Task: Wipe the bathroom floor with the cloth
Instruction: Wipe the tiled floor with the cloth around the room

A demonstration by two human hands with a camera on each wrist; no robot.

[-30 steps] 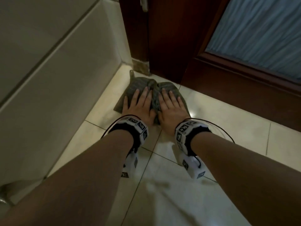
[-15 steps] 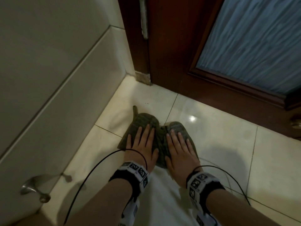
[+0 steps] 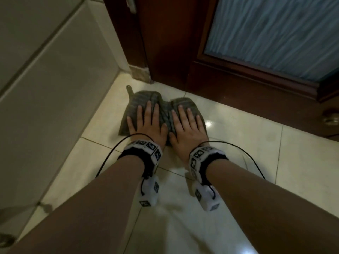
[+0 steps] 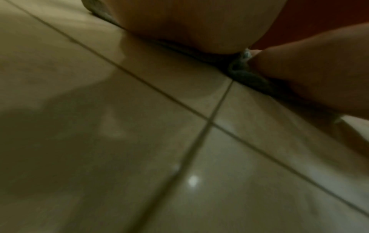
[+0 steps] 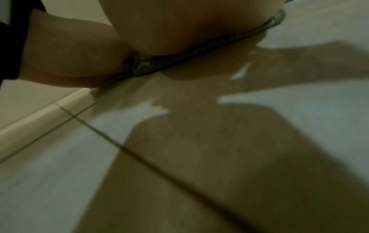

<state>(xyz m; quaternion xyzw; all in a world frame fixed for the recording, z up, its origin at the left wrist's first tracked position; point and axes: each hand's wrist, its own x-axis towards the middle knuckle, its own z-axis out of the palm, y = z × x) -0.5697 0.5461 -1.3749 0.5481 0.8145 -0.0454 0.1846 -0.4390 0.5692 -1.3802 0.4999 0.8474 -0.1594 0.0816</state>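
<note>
Where cloth (image 3: 161, 109) lies, 2 flat hands (image 3: 146, 123).

dark wooden door (image 3: 165, 43) | frosted glass panel (image 3: 275, 33); tiled wall (image 3: 55, 70) left; hinge (image 3: 131, 4) top

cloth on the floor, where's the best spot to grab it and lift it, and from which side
Probably the bunched ridge down the middle of the cloth, between the left hand and right hand, pinched from straight above. The rest lies pressed flat on the floor tiles under both palms, leaving little to catch. The small loop at its far left corner is another option.
</note>
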